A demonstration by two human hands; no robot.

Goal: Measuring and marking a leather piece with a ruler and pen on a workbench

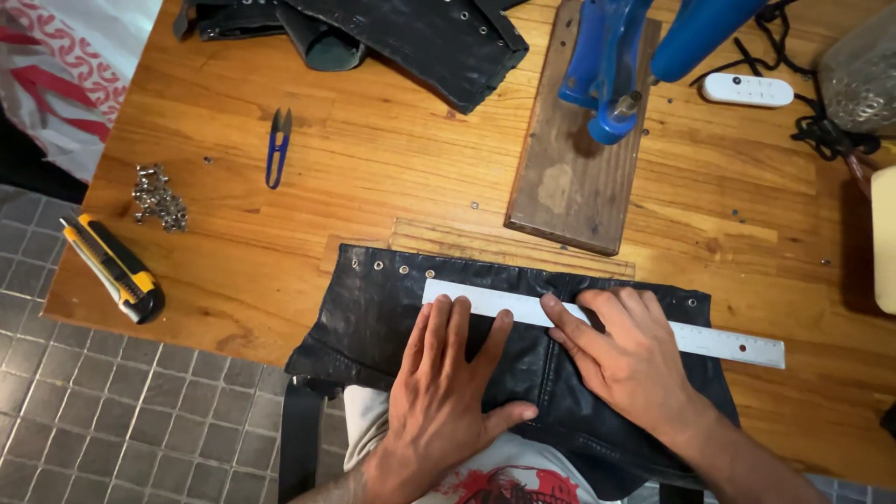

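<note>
both hands lie flat on a piece of black leather [373, 322] spread at the near edge of a wooden table [373, 159]. left hand [446, 373] is open, palm down, fingers spread, pressing the leather, its fingertips touching the lower edge of a pale metal ruler [719, 341]. right hand [627, 353] is also open and flat, holding nothing, its fingers resting across the ruler and pinning it to the leather. the ruler lies slightly slanted along the leather's far edge, just below a row of small metal eyelets [378, 266], and its right end sticks out past the leather onto bare wood. beyond the leather stands a blue hand press [611, 65] on a worn wooden board [574, 159]. blue thread snips [278, 145] lie well to the left, near a small heap of metal eyelet parts [159, 198], with a yellow and black utility knife [114, 268] at the table's left edge. more black leather pieces [411, 33] sit at the far side, and a white remote [747, 90] far right.
</note>
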